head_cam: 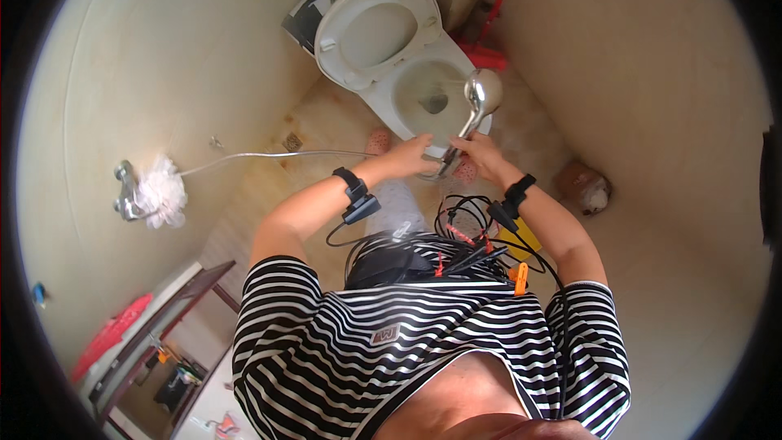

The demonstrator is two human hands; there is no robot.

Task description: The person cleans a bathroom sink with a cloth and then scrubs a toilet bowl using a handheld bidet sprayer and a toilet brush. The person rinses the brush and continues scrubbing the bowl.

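Note:
My right hand (481,153) grips the handle of a chrome handheld shower head (484,90), its round head above the right side of the toilet bowl (412,88). Faint water streaks seem to run from the head into the bowl. Close to the handle's lower end is my left hand (412,156), thumb and fingers apart; whether its fingertips touch the handle or hose is unclear. The raised toilet seat and lid (379,33) lean against the cistern. A thin metal shower hose (275,153) runs from the left wall and passes behind my left forearm.
A chrome wall tap (126,192) with a pale bath puff (162,191) is at left. Near the wall lies a floor drain (292,142). A red broom (482,55) stands right of the toilet, and a brown waste bin (580,186) farther right. Black cables (470,250) hang at my waist.

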